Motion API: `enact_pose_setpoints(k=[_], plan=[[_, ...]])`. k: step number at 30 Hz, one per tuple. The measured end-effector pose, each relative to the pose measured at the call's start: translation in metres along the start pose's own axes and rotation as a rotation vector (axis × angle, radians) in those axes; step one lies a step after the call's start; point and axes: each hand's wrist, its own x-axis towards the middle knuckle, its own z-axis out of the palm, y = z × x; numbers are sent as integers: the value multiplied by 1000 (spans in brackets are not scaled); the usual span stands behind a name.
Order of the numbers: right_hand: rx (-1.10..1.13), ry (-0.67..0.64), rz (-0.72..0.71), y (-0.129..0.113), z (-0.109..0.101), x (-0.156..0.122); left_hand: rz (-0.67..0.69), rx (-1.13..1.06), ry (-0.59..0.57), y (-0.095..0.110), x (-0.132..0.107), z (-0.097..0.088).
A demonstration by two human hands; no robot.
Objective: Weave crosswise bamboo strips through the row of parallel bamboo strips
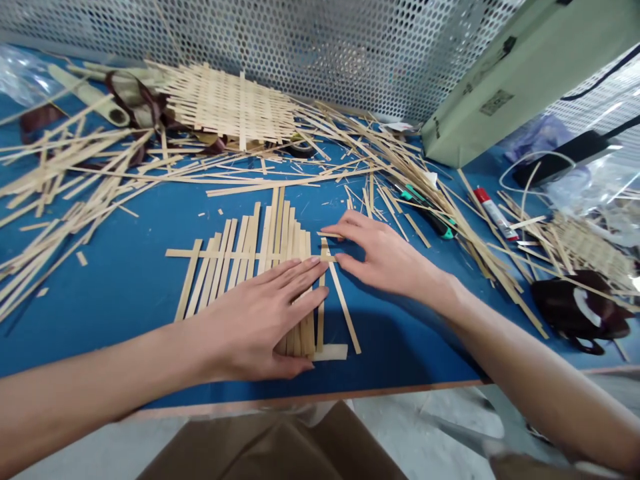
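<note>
My left hand [273,310] lies flat with its fingers stretched out over a row of upright bamboo strips [233,257], pressing on its right part. A single crosswise strip [183,253] runs through the row from the left, and its right end [330,259] reaches my right thumb. My right hand [370,250] is at the right edge of the row, thumb and forefinger apart. Under its fingertips shows a short strip end [327,234]. A loose strip [345,310] slants beside the row, and a pale flat piece [333,352] pokes out below it.
Loose bamboo strips [95,180] are heaped at the left and back. A woven bamboo panel [230,103] leans near the perforated metal screen [350,53]. At the right lie a green-and-black cutter [427,213], a red-and-white tube [495,213] and a dark roll [580,310].
</note>
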Motion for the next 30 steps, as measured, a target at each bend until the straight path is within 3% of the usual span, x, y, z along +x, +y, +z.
enact_pose_setpoints(k=[8, 15, 22, 27, 30], plan=[[53, -276, -87, 7, -25, -4, -2, -6, 17, 3, -1, -3], [-2, -210, -63, 0, -14, -13, 9, 26, 39, 2, -2, -3], [37, -162, -42, 2, -3, -14, 65, 96, 183, 0, -4, 2], [24, -80, -73, -6, -14, -30, 92, 137, 237, 0, -5, 5], [78, -71, -184, -23, -21, -53, 102, 150, 259, -2, -7, 6]])
